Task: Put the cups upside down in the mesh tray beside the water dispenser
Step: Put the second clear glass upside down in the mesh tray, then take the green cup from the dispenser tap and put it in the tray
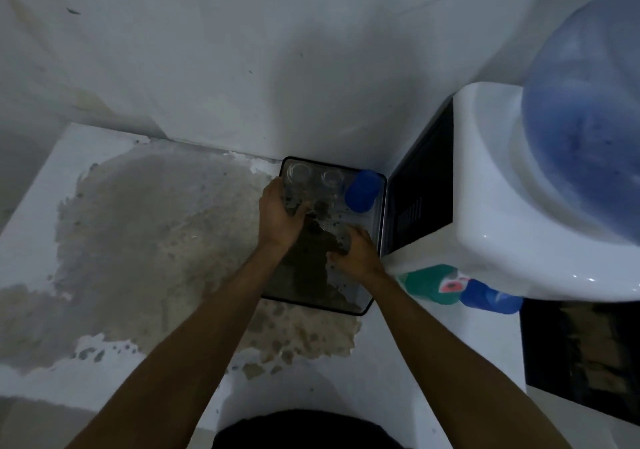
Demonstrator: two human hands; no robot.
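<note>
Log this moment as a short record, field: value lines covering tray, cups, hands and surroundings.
tray: black mesh tray on the white counter, beside the water dispenser
cups in tray: two clear cups and one blue cup along the far edge
left hand: inside tray, fingers curled; held item unclear
right hand: inside tray, grip unclear
counter: large patch of peeled paint

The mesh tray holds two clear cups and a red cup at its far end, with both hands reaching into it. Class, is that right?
Not quite. In the head view, the coloured cup at the far end of the mesh tray is blue, not red. The two clear cups and both hands, left hand and right hand, are as stated.
</note>
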